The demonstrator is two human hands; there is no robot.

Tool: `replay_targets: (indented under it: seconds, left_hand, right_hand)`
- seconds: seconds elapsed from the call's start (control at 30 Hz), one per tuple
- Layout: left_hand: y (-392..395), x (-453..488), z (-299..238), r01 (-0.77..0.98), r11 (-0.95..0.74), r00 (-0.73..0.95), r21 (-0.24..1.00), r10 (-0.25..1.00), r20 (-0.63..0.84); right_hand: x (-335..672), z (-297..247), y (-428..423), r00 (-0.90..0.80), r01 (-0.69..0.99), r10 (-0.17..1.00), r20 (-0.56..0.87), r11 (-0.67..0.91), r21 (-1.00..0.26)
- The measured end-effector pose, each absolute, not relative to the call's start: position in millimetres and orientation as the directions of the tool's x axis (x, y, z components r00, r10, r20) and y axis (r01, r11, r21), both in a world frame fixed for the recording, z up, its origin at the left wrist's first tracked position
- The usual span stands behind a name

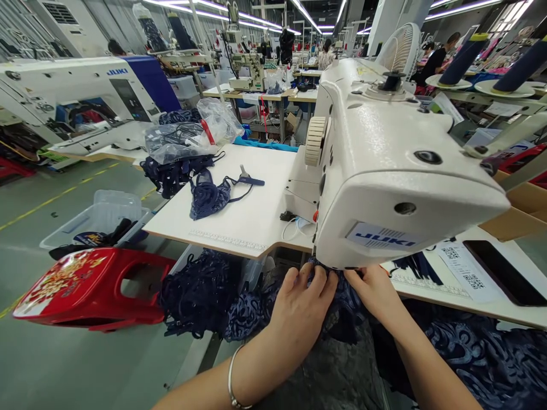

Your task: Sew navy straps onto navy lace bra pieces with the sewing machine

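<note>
Two bare hands work low in the middle of the frame, under the front of a big white JUKI sewing machine (410, 154). The dark blue lace cloth (342, 302) is there too, hanging down between them. The left hand (299, 313) wears a silver bracelet (231, 376) and has its fingers bent against the cloth. Its thumb is hidden, so I cannot tell if its grip pinches. The right hand (378, 296) touches the cloth from the other side, but the machine hides its fingertips, so I cannot tell about that grip. Left of the middle, a dark blue bra (209, 196) lies on the white table (269, 171). A red stool (94, 290) sits lower left, and a black phone (506, 270) lies at the right.
</note>
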State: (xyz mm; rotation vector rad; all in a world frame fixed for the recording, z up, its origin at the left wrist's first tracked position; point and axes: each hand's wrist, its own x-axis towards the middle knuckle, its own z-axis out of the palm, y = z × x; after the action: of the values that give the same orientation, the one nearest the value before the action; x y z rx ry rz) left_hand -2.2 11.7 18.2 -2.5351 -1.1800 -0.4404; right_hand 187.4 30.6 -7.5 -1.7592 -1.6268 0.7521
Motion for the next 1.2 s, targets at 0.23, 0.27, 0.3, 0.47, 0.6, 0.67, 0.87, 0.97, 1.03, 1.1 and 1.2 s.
replay_targets:
  seconds: [0.23,0.27,0.3,0.47,0.6,0.67,0.87,0.97,1.03,1.1,1.2]
  left_hand:
    - [11.3,-2.3,19.2,0.777,-0.613,0.608,-0.144,0.672,0.423]
    - [11.0,-2.0,19.3,0.776,-0.613,0.609,-0.146,0.671,0.422]
    - [10.7,-1.5,19.2,0.776,-0.613,0.611,-0.148,0.673,0.417]
    - [8.8,-0.6,15.7,0.795,-0.584,0.592,-0.160,0.692,0.414]
    - [8.5,-2.1,12.8,0.802,-0.577,0.580,-0.151,0.696,0.423]
    - [8.8,-3.2,12.4,0.800,-0.580,0.585,-0.153,0.695,0.418]
    - [8.4,-4.4,13.7,0.796,-0.584,0.593,-0.162,0.696,0.404]
    - [8.2,-3.4,13.3,0.793,-0.589,0.594,-0.156,0.692,0.410]
    - [8.6,-2.3,12.1,0.794,-0.588,0.591,-0.152,0.691,0.417]
    - [9.0,-0.9,10.8,0.792,-0.592,0.593,-0.149,0.689,0.417]
    - [8.8,1.3,11.1,0.781,-0.609,0.605,-0.138,0.684,0.408]
  right_hand:
    - [186.5,-2.3,30.8,0.071,0.695,0.997,0.006,-0.045,-0.718]
    - [186.2,-1.3,30.6,0.072,0.703,0.997,0.011,-0.043,-0.710]
    - [185.9,-0.5,30.4,0.073,0.709,0.997,0.017,-0.040,-0.704]
    - [183.4,-0.3,30.7,0.067,0.709,0.997,0.034,-0.024,-0.705]
    - [180.6,0.6,32.8,0.058,0.714,0.997,0.042,-0.012,-0.700]
    - [179.6,1.1,33.5,0.056,0.712,0.998,0.038,-0.013,-0.702]
    - [182.6,-3.5,33.5,0.030,0.703,0.999,0.033,0.002,-0.711]
    - [185.7,-7.3,33.1,0.026,0.678,0.999,0.037,0.010,-0.735]
    - [186.8,-8.4,32.6,0.033,0.659,0.999,0.027,-0.001,-0.752]
    - [186.6,-7.1,31.6,0.055,0.649,0.998,0.018,-0.022,-0.760]
    - [185.1,-1.5,29.8,0.079,0.641,0.996,0.042,-0.019,-0.767]
